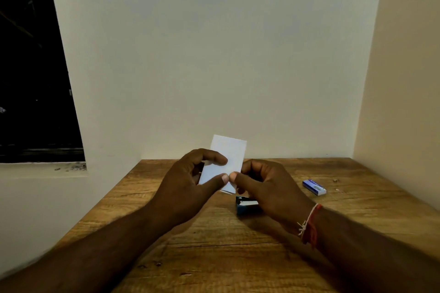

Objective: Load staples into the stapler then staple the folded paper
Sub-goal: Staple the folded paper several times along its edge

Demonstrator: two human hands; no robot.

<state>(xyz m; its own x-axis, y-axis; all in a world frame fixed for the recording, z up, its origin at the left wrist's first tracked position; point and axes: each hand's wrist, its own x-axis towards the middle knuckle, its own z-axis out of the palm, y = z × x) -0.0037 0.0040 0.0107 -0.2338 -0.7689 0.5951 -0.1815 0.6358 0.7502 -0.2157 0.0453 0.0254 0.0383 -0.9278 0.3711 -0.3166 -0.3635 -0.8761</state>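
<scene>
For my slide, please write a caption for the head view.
Both hands hold folded paper above the stapler on a wooden table.

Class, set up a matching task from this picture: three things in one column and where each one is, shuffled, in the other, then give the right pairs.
Things:
1. folded paper
2. stapler
3. staple box

Places:
A. lying on the table to the right, apart from both hands
B. held up off the table in both hands
C. on the table, partly hidden under the right hand

Pairs: 1-B, 2-C, 3-A
</scene>
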